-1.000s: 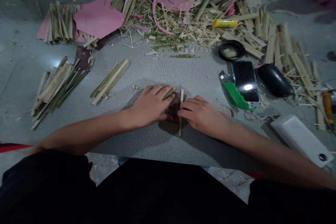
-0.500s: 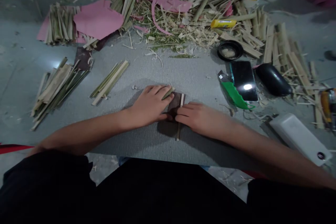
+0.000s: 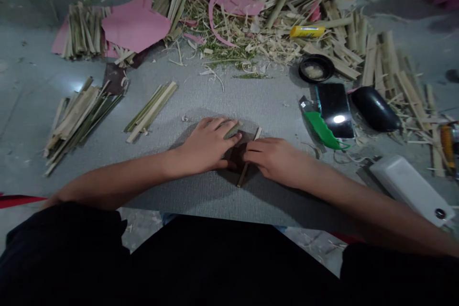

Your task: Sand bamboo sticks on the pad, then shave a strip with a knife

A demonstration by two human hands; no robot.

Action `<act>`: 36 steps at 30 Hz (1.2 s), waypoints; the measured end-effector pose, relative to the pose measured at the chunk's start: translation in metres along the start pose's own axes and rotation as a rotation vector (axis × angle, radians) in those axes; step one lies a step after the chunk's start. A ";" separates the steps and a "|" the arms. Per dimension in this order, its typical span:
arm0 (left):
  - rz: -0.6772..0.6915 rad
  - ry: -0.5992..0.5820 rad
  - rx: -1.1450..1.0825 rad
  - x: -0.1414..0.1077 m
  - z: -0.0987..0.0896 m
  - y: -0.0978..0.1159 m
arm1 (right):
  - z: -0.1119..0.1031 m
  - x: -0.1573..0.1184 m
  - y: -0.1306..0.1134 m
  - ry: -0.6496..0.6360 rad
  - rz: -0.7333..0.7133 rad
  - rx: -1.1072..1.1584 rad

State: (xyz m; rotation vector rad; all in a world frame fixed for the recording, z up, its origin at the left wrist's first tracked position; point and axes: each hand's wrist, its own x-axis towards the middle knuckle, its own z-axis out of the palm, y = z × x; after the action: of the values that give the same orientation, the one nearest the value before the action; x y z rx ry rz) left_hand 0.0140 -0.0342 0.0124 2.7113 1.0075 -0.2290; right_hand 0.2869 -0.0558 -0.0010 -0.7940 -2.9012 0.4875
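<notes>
My right hand (image 3: pixel 270 158) is closed around a thin bamboo strip (image 3: pixel 243 175), which slants across a dark brown sheet (image 3: pixel 236 152) that looks like sandpaper. One end of the strip sticks out beyond the fingers and the other points toward my body. My left hand (image 3: pixel 210 146) lies spread on the sheet's left side, thumb and fingers apart. A greenish strip (image 3: pixel 234 129) shows beside its fingertips, mostly hidden by them. To the left, a few bamboo strips (image 3: pixel 152 110) lie together on the grey table (image 3: pixel 201 196).
A larger bundle of strips (image 3: pixel 77 124) lies at left. Pink paper (image 3: pixel 136 24), shavings (image 3: pixel 229 33) and a yellow tube (image 3: pixel 307 31) are at the back. On the right are a black lid (image 3: pixel 316 68), green cutter (image 3: pixel 322 129), phone (image 3: pixel 335 110), black mouse-like object (image 3: pixel 376 109) and white box (image 3: pixel 410 189).
The strip in my right hand has turned, its far end swinging right and its near end left. My right hand has shifted slightly right. My left hand stays nearly in place.
</notes>
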 end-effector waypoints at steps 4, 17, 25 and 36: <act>0.022 0.041 -0.021 0.000 0.006 -0.004 | -0.003 0.001 0.007 -0.012 0.061 -0.001; 0.028 -0.001 -0.042 -0.001 0.003 -0.001 | -0.003 -0.001 0.002 0.038 0.189 0.014; 0.028 0.002 -0.033 0.000 0.003 0.000 | -0.003 0.001 -0.005 -0.009 0.165 -0.020; 0.026 0.009 -0.030 0.000 0.003 0.000 | -0.005 -0.002 -0.008 -0.021 0.172 -0.134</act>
State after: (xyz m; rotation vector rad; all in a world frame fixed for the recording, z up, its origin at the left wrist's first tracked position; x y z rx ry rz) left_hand 0.0144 -0.0350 0.0093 2.6991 0.9692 -0.1959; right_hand 0.2860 -0.0621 0.0059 -1.0706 -2.9235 0.3200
